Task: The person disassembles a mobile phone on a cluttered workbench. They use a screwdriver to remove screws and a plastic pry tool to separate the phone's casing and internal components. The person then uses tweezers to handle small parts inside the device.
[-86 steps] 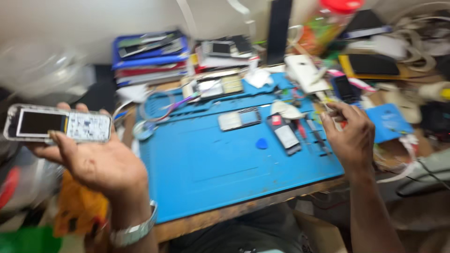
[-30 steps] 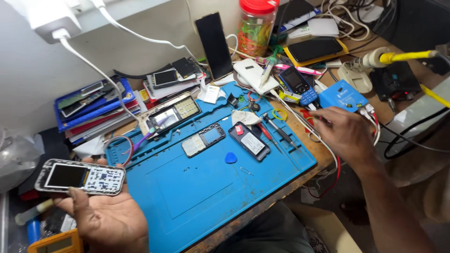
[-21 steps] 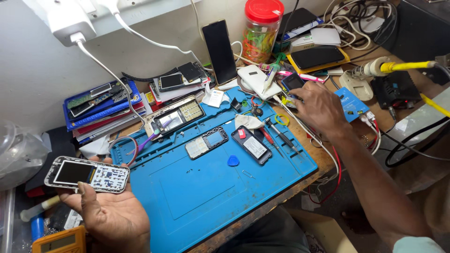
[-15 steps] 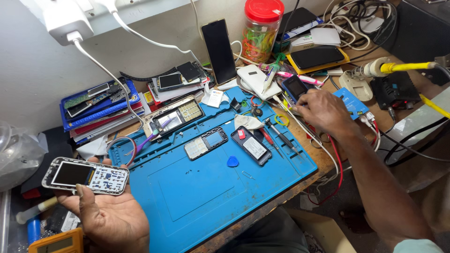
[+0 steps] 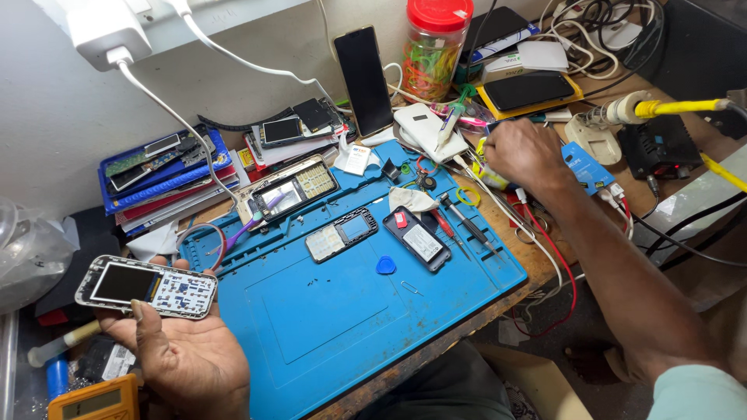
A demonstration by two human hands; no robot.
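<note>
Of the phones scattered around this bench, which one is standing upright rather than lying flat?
The black smartphone leaning against the wall beside the red-lidded jar; all the others lie flat or are held.

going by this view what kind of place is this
Most likely a phone repair bench. The left hand holds an opened keypad phone, more stripped handsets lie on a blue work mat, and a yellow multimeter sits by the edge.

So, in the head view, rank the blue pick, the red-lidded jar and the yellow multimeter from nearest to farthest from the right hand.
1. Red-lidded jar, just behind and left of the right hand.
2. Blue pick, on the blue mat, nearer the person.
3. Yellow multimeter, far left corner, by the left hand.
</note>
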